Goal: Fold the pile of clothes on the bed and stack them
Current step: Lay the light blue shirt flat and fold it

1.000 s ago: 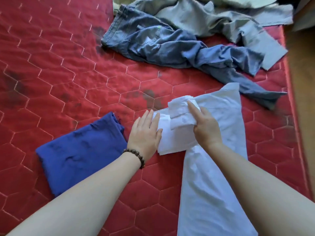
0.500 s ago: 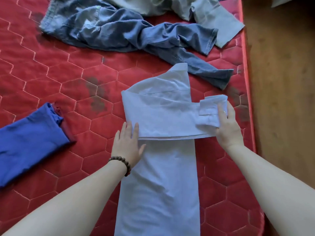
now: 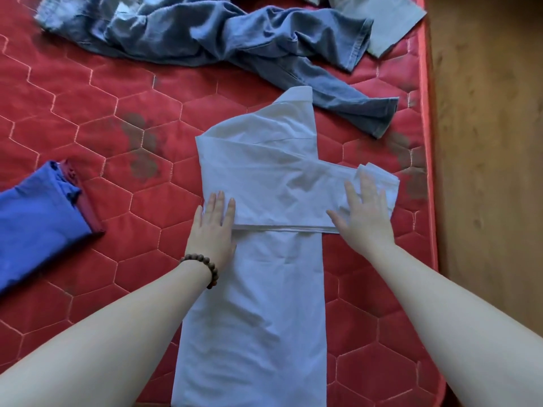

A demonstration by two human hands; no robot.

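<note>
A pale blue-white shirt (image 3: 258,289) lies as a long narrow strip on the red quilted bed (image 3: 88,113), its sleeve folded across to the right. My left hand (image 3: 213,230) lies flat on the shirt's left edge, fingers straight, a bead bracelet on the wrist. My right hand (image 3: 363,218) presses flat on the sleeve's cuff end, fingers spread. A folded royal-blue garment (image 3: 35,218) rests at the left. Crumpled blue jeans (image 3: 223,36) and a grey garment (image 3: 388,19) lie at the far side.
The bed's right edge (image 3: 427,142) runs close beside my right hand, and a wooden floor (image 3: 484,171) lies beyond it. Dark stains (image 3: 141,148) mark the quilt left of the shirt.
My right hand carried the sleeve from the shirt's left across to the right, let go of the cuff and now lies flat on it. My left hand stayed at the left edge.
</note>
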